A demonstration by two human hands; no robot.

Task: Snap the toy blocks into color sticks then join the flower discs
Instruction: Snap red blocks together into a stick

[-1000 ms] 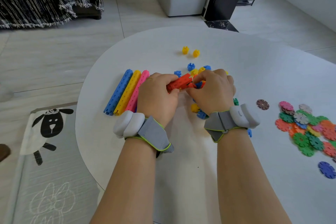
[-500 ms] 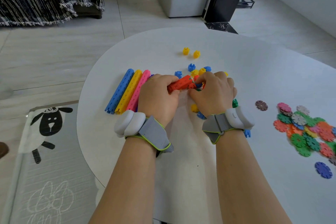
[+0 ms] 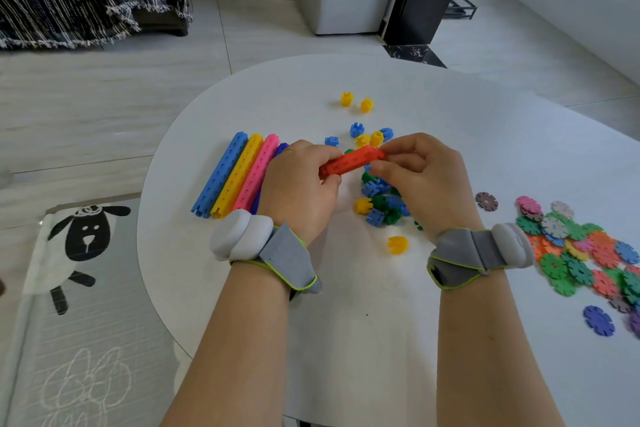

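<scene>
Orange stick [image 3: 351,161] held between both hands over the white table [image 3: 346,322], tilted, right end higher. Left hand [image 3: 299,191] grips its lower left end; right hand [image 3: 422,180] pinches the upper right end with curled fingers. Blue stick [image 3: 220,180], yellow stick [image 3: 239,177] and pink stick [image 3: 256,177] lie side by side, touching, just left of the left hand (a darker blue one mostly hidden). Loose blocks [image 3: 381,201] heaped beneath the hands. Flower discs [image 3: 581,246] piled far right, well apart.
</scene>
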